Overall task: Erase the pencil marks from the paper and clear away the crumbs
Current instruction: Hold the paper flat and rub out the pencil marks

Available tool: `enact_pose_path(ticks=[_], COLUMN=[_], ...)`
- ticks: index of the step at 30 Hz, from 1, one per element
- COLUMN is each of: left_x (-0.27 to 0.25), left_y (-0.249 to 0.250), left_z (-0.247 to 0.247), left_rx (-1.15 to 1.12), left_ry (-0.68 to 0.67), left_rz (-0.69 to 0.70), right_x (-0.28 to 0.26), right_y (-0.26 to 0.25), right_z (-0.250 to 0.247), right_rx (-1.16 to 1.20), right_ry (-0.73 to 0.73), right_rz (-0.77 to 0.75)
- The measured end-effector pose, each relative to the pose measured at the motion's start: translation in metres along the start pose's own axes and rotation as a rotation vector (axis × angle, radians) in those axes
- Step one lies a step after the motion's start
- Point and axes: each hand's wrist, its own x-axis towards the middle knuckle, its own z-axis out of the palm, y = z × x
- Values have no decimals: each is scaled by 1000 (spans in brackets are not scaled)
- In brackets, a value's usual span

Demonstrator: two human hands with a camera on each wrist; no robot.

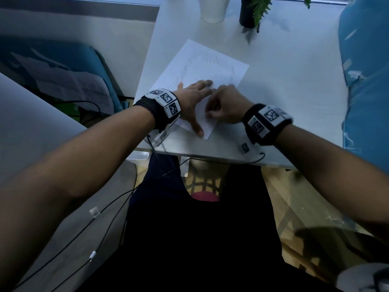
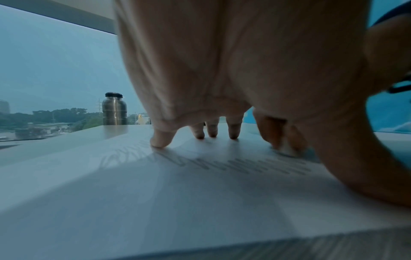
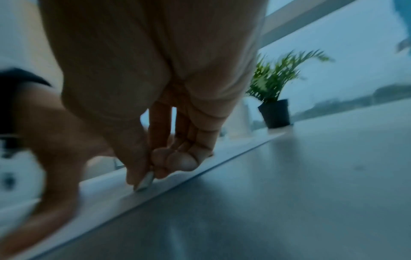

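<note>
A white sheet of paper (image 1: 202, 66) with grey pencil marks (image 1: 210, 60) lies slanted on the white table. My left hand (image 1: 193, 98) lies spread flat on the sheet's near part, its fingertips (image 2: 159, 140) pressing the paper (image 2: 155, 184) next to pencil marks (image 2: 244, 165). My right hand (image 1: 226, 102) sits just right of it with curled fingers. In the right wrist view it pinches a small white eraser (image 3: 145, 181) between thumb and fingers, with the eraser's tip on the paper (image 3: 100, 195). The eraser (image 2: 288, 150) also shows blurred in the left wrist view. No crumbs can be made out.
At the table's far edge stand a white cup (image 1: 213, 9) and a potted plant (image 1: 251, 12) in a black pot. A steel bottle (image 2: 114, 109) stands by the window. A blue covered object (image 1: 366, 70) flanks the right side. The table's front edge (image 1: 210, 153) is near my wrists.
</note>
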Motion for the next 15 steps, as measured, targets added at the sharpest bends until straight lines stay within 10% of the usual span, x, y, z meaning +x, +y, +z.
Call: enact_pose_path(ticks=[6, 10, 15], left_x=[-2, 0, -1], left_y=[1, 1, 4], left_z=[-1, -4, -5], left_rx=[12, 51, 68], left_ry=[-17, -53, -78], left_rz=[-1, -7, -27], right_x=[13, -1, 11], right_y=[24, -1, 25], right_z=[-22, 1, -18], right_rx=[-5, -9, 33], right_ry=[169, -37, 211], right_rz=[149, 5, 204])
